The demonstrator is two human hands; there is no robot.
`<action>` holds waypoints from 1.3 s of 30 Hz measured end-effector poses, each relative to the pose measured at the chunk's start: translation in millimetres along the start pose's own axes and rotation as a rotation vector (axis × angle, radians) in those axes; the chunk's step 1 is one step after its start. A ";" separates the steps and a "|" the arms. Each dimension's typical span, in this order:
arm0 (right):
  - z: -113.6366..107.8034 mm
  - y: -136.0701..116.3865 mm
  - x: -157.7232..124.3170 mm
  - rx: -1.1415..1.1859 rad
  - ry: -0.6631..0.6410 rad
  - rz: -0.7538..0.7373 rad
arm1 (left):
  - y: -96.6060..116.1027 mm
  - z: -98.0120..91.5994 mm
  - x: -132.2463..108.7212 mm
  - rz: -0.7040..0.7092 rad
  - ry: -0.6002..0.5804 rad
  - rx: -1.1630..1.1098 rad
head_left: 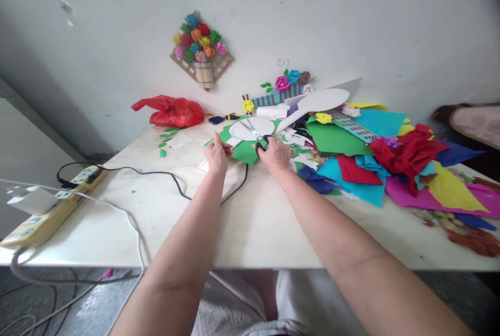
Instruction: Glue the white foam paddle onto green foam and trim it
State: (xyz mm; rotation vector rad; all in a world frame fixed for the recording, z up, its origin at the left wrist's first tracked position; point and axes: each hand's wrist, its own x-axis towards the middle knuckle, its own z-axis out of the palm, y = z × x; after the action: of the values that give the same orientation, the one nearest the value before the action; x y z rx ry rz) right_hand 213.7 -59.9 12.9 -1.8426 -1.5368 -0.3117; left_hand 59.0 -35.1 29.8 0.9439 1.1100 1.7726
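Green paper [246, 152] with a white oval cutout [238, 129] on top lies near the far side of the table. My left hand [217, 152] is closed at its left edge, thumb pointing up; how the fingers grip the sheet is partly hidden. A pair of scissors [254, 133] with black handles is in my right hand [276, 154], fingers through the loops. The blades reach over the white oval, pointing away from me. A second white cutout [322, 100], oval with a long handle-like strip, rests behind to the right.
Coloured paper and a crumpled red sheet [408, 153] crowd the right side, with white scraps [300, 140] beside my right hand. A red plastic bag [175, 112] and pliers [219, 118] are at the back. A power strip [50, 208] and black cable [148, 172] occupy the left.
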 end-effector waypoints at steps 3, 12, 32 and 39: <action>-1.3 6.3 6.1 0.068 -0.093 0.217 | 0.3 2.4 -3.3 0.017 -0.003 0.046; 23.5 11.7 14.6 0.508 -0.182 0.426 | 0.8 3.0 -2.1 -0.180 -0.258 0.564; 31.4 -21.1 7.9 1.140 -0.020 0.557 | -6.2 17.5 -15.8 -0.470 -0.159 -0.169; 33.2 -2.1 18.3 1.179 0.020 0.657 | -0.9 -4.9 5.7 -0.593 -0.162 -0.202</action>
State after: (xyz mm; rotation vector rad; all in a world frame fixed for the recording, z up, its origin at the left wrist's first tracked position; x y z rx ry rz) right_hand 208.4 -24.3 0.6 -1.2065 -0.6877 0.7354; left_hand 52.7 -31.3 28.3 0.5468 0.9588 1.2676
